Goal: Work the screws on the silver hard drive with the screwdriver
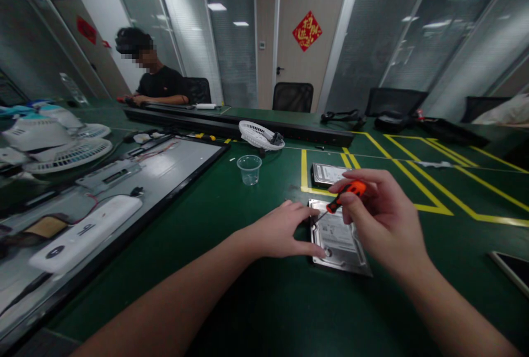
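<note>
A silver hard drive [336, 238] with a white label lies on the green table in front of me. My left hand [285, 230] rests on its left side, thumb and index finger spread apart and touching its top near two corners. In my right hand [380, 214], closed fingers grip an orange and black screwdriver [345, 196]. The thin shaft slants down to the left, its tip at the upper left part of the drive, close to my left index finger. Whether the tip sits in a screw is too small to tell. Just behind lies a second hard drive [326, 174], partly covered by my right hand.
A clear plastic cup [249, 171] and a white round fan part [261, 135] stand beyond my left hand. An opened flat panel [182, 164] carrying a white device [88, 231] fills the left. A phone [512, 269] lies at right. Across the table sits a person [163, 84].
</note>
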A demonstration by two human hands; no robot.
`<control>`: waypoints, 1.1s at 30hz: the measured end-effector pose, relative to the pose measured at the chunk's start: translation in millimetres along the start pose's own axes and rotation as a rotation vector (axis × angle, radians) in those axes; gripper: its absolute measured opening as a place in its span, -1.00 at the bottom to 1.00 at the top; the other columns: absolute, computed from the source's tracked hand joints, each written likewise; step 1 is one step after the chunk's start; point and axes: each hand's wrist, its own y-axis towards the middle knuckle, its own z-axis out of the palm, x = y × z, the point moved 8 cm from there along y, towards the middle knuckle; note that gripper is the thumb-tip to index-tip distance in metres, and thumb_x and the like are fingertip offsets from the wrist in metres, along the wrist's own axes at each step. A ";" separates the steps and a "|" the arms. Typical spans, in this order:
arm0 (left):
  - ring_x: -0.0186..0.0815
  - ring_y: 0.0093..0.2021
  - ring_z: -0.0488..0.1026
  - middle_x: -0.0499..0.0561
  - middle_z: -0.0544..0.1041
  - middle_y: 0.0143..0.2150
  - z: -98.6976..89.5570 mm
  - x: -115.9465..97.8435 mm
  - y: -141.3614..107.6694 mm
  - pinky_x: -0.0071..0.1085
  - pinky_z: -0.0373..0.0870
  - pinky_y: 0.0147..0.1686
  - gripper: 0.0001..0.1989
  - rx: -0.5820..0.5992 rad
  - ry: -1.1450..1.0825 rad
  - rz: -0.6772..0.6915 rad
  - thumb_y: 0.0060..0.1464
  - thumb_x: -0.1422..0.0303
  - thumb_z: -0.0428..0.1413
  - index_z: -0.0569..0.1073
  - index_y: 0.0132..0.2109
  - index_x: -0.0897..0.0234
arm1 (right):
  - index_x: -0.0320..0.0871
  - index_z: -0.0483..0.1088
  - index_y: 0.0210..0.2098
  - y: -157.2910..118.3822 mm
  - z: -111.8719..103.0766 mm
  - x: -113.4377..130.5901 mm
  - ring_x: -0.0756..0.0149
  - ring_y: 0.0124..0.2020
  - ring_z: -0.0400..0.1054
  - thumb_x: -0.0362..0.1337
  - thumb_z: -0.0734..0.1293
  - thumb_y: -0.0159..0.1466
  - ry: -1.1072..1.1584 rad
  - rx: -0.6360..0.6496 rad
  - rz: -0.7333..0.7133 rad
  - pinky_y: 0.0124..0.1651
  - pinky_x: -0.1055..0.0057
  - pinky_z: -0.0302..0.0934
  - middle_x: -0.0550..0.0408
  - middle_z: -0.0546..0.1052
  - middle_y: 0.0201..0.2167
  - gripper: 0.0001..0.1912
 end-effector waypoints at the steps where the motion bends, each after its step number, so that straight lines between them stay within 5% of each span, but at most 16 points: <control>1: 0.09 0.21 0.37 0.22 0.47 0.24 0.1 0.1 0.0 -0.03 0.36 0.17 -0.12 0.001 0.002 0.000 0.03 -0.19 0.30 0.37 0.37 0.16 | 0.01 0.43 0.07 -0.4 1.1 -0.4 0.43 -0.45 0.41 -0.19 0.35 0.44 -0.002 0.021 0.000 -0.47 0.44 0.34 0.09 0.57 -0.16 -0.78; 7: 0.08 0.21 0.37 0.22 0.47 0.25 0.6 0.6 -0.2 -0.04 0.36 0.17 -0.14 0.004 0.007 0.001 0.03 -0.19 0.29 0.40 0.34 0.16 | 0.03 0.45 0.15 -0.5 3.2 -3.5 0.43 -0.43 0.40 -0.13 0.20 0.53 0.071 0.061 0.047 -0.35 0.36 0.37 0.04 0.56 -0.06 -0.70; 15: 0.10 0.23 0.36 0.22 0.46 0.27 1.4 0.3 0.2 -0.01 0.35 0.18 -0.11 0.019 -0.011 -0.008 0.03 -0.20 0.29 0.37 0.38 0.15 | -0.03 0.44 -0.14 -0.9 -5.4 3.6 0.41 -0.47 0.39 -0.21 0.48 0.32 -0.009 -0.078 0.052 -0.50 0.41 0.32 0.06 0.60 -0.14 -0.82; 27: 0.08 0.22 0.36 0.22 0.46 0.26 1.9 1.5 0.2 -0.02 0.35 0.17 -0.15 0.010 -0.022 -0.008 0.03 -0.18 0.30 0.40 0.34 0.17 | -0.01 0.47 0.11 -0.5 -0.2 -0.1 0.42 -0.44 0.43 -0.14 0.21 0.52 0.072 0.059 0.049 -0.35 0.36 0.38 0.05 0.58 -0.10 -0.72; 33: 0.06 0.20 0.37 0.21 0.47 0.24 1.7 -0.4 0.4 -0.05 0.35 0.17 -0.15 0.030 -0.013 -0.021 0.04 -0.17 0.30 0.40 0.34 0.18 | -0.06 0.48 0.00 0.1 -5.5 4.1 0.41 -0.42 0.43 -0.18 0.33 0.46 0.012 -0.033 0.031 -0.39 0.39 0.38 0.01 0.58 -0.07 -0.82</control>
